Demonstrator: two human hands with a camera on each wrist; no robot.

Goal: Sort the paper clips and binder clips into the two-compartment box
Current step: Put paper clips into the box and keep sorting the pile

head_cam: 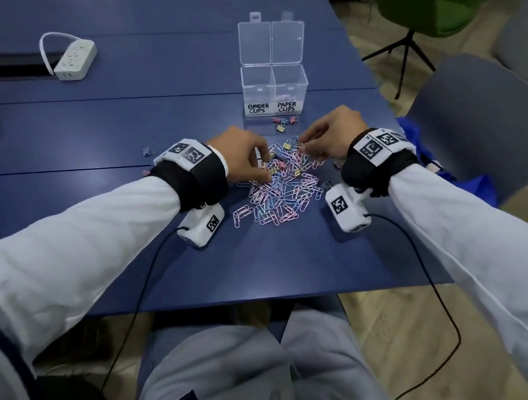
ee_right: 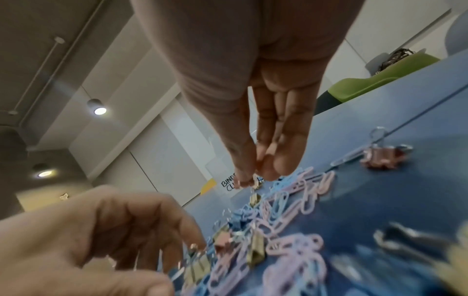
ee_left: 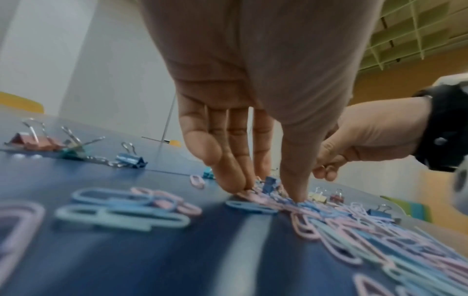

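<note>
A heap of pink and blue paper clips [head_cam: 283, 190] mixed with small binder clips [head_cam: 297, 172] lies on the blue table [head_cam: 81, 132]. Behind it stands the clear two-compartment box [head_cam: 274, 89], lid up, labelled BINDER CLIPS on the left and PAPER CLIPS on the right. A few pink clips show in the right compartment. My left hand [head_cam: 264, 170] reaches down with straight fingers [ee_left: 233, 176] and thumb touching the heap, a blue binder clip [ee_left: 271, 183] between them. My right hand [head_cam: 304, 143] pinches a small gold binder clip [ee_right: 256, 181] at the heap's far edge.
Several loose binder clips [head_cam: 284, 122] lie just in front of the box, and a blue one [head_cam: 148, 151] lies alone at the left. A white power strip [head_cam: 74, 58] sits at the far left. A grey chair [head_cam: 479, 126] stands at the table's right edge.
</note>
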